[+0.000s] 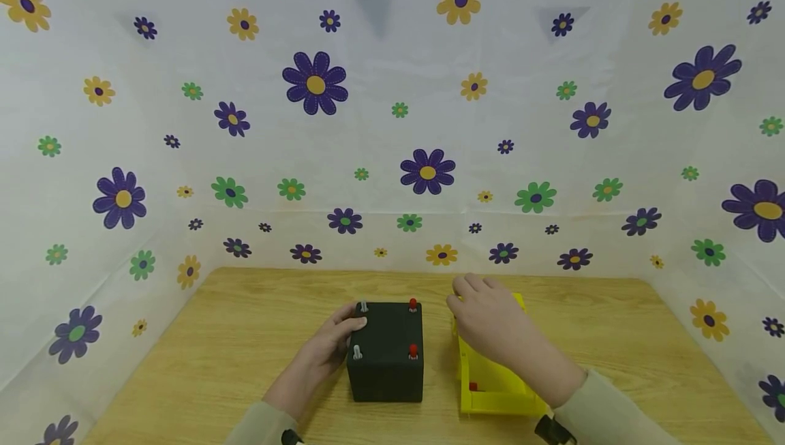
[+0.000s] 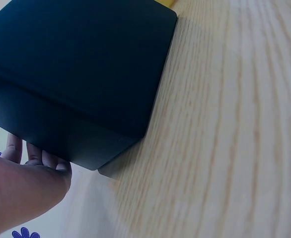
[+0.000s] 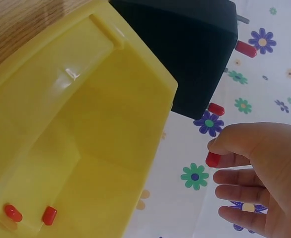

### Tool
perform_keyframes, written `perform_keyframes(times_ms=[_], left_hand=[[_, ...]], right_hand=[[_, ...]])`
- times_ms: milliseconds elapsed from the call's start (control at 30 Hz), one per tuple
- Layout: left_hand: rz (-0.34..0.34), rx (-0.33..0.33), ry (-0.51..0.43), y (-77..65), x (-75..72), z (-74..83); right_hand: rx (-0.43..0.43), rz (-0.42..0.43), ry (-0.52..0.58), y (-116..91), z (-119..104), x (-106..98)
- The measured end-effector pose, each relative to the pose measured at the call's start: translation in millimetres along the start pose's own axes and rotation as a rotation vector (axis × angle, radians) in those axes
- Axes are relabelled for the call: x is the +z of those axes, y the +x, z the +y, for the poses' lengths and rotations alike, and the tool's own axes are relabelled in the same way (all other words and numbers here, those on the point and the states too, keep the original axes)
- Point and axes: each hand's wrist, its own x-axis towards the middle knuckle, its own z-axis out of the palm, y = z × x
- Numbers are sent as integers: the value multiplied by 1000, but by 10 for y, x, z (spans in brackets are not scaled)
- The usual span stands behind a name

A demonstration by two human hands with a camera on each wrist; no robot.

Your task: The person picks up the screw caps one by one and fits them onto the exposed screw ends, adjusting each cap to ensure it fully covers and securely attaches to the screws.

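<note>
Right hand (image 1: 487, 317) pinches red tubular cap (image 3: 213, 159), right of black plastic box (image 1: 389, 339) — bare metal posts (image 1: 357, 352) leftmost, where left hand (image 1: 331, 341) grips.

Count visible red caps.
5: far cap and near cap on the black box; one cap in the right grip; two caps in the yellow bin. Others may be hidden.

A: What borders the table (image 1: 236, 336)?
B: White sheeting (image 1: 368, 135), printed with purple, yellow and green flowers (image 1: 315, 84), rising along its far, left and right edges.
A: And the tabletop?
B: Pale wood grain; far corners rounded.
</note>
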Motion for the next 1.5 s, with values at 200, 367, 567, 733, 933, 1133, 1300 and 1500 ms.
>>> perform_keyframes(times_ms=[200, 367, 567, 733, 933, 1133, 1300, 1500], left_hand=[[11, -1, 3, 1, -10, -11], [16, -10, 8, 20, -17, -6], [19, -12, 17, 19, -18, 6], [18, -15, 12, 22, -11, 12], [7, -5, 2, 29, -20, 8], [13, -5, -5, 20, -16, 11], [16, -9, -6, 14, -12, 10], [5, -9, -5, 11, -22, -15]], right_hand=[[-3, 31, 7, 5, -18, -4], [-3, 49, 10, 16, -33, -37], [-5, 73, 15, 26, -46, -60], [-2, 73, 16, 36, -60, -77], [-5, 67, 25, 61, -83, -106], [-9, 71, 41, 71, -112, -144], [-16, 79, 55, 72, -137, -162], [-25, 76, 74, 68, -174, -183]])
